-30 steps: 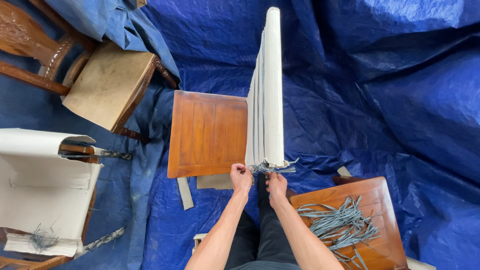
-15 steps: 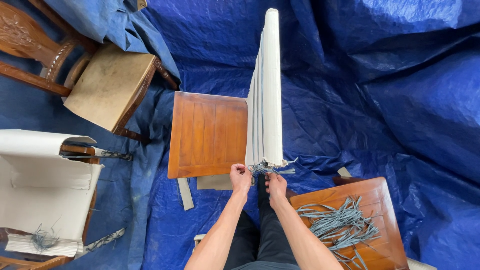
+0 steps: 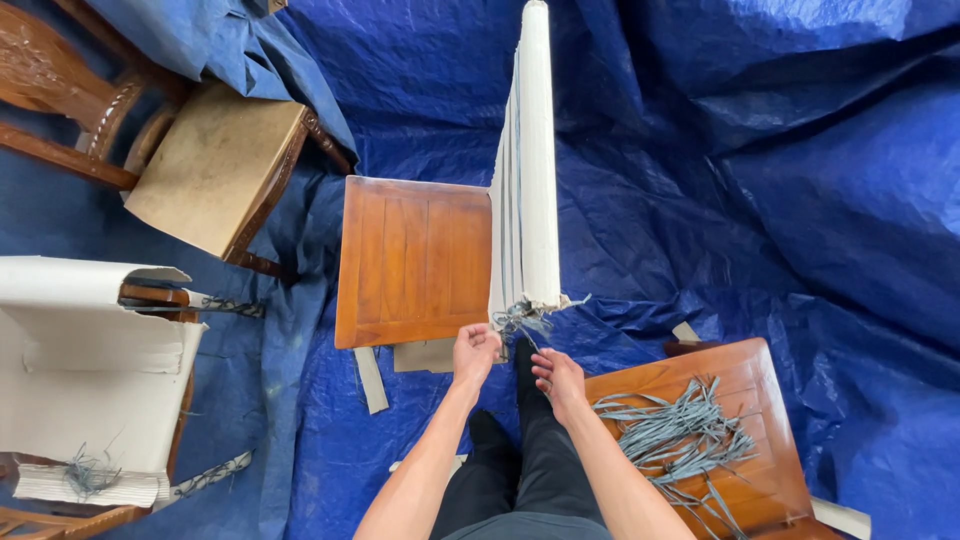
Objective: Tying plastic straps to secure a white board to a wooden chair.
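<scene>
Both hands work at the near end of a long white panel (image 3: pixel 535 170) lying along the right edge of a wooden stool (image 3: pixel 415 260). The left hand (image 3: pixel 474 352) pinches grey strands (image 3: pixel 520 320) hanging there. The right hand (image 3: pixel 558 376) hovers just below, fingers loosely apart. More strips (image 3: pixel 675 435) lie piled on another stool (image 3: pixel 760 390).

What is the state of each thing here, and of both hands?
Left hand: pinching grey strands at the panel's near end.
Right hand: open, beside the strands.
White panel: standing on edge.
Grey strips: loose pile on wooden stool.
Wooden seat: bare.
Blue tarp: spread, wrinkled.
</scene>
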